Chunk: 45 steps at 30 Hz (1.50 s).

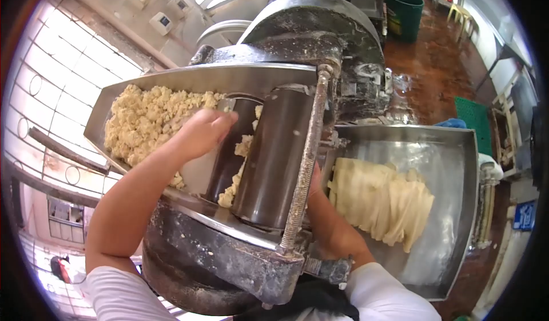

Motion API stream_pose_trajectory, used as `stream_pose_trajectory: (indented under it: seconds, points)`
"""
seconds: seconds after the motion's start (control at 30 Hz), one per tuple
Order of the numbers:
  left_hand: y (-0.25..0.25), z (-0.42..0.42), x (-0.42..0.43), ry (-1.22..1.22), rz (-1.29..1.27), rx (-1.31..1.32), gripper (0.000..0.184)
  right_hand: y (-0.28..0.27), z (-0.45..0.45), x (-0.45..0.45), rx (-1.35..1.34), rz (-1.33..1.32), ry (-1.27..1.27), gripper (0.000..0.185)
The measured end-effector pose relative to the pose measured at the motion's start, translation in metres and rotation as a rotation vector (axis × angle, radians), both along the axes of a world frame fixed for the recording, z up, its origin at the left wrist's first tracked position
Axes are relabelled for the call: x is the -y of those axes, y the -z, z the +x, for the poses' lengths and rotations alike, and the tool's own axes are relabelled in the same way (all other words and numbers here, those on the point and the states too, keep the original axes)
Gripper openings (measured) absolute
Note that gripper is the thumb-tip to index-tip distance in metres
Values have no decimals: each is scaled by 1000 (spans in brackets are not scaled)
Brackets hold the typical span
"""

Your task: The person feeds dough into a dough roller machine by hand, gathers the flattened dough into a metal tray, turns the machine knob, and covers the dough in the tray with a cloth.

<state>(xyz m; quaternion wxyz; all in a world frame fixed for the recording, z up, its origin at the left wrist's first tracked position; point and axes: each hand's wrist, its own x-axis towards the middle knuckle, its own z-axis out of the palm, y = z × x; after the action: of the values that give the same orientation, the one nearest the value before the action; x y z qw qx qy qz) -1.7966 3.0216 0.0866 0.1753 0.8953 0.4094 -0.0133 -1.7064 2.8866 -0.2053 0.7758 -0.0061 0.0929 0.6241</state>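
White sleeves (123,292) at the bottom, roller machine (223,258) right in front. Right hand (316,179) mostly hidden behind the threaded rod (301,181), by the metal tray (454,166)'s left edge, near the dough sheet; finger state can't be told. Dough sheet (380,198), layered and ruffled, lies in the tray toward its left edge. Left hand (209,131) over the hopper (257,76), at the narrow roller (220,175), fingers curled and pressed together; can't tell if pinching any dough. Dough clumps (229,195) sit between narrow roller and wide roller (271,155). Crumbly dough (140,121) heaped at hopper's left end, trailing along its far edge. Farther: rounded housing (303,29) past hopper's far edge, green mat (474,124) beyond tray's far right corner, green bin (404,15) on reddish floor (432,64)
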Motion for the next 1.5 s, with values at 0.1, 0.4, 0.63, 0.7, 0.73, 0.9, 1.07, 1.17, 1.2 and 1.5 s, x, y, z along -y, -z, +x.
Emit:
stream_pose_trajectory:
  seconds: [0.1, 0.4, 0.63, 0.7, 0.73, 0.9, 1.07, 1.17, 1.2, 1.5]
  points:
    - [23, 7, -24, 228, 441, 335, 39, 10, 0, 2, 8, -96, -69, 56]
    - [0, 5, -32, 40, 502, 203, 42, 55, -10, -11, -62, 6, -96, 46]
    - [4, 4, -36, 31, 566, 153, 43, 62, -11, -3, -156, 83, -125, 47]
    - [5, 4, -37, 33, 578, 148, 43, 62, -10, -2, -173, 26, -142, 45]
    - [4, 6, -35, 59, 586, 159, 44, 73, -13, -7, -172, -42, -136, 42]
    - [6, 1, -45, 74, 603, 163, 45, 99, -17, -12, -265, 133, -125, 43]
    - [8, -2, -52, 54, 566, 144, 45, 56, -10, 21, -331, 208, -21, 52]
    - [7, -2, -49, 72, 554, 160, 44, 38, -5, 38, -310, 202, 30, 55]
    - [8, -2, -50, 75, 563, 180, 44, 39, 0, 42, -300, 306, 38, 57]
    - [11, -7, -63, 54, 646, 105, 44, -10, 88, 185, 60, -127, 177, 63]
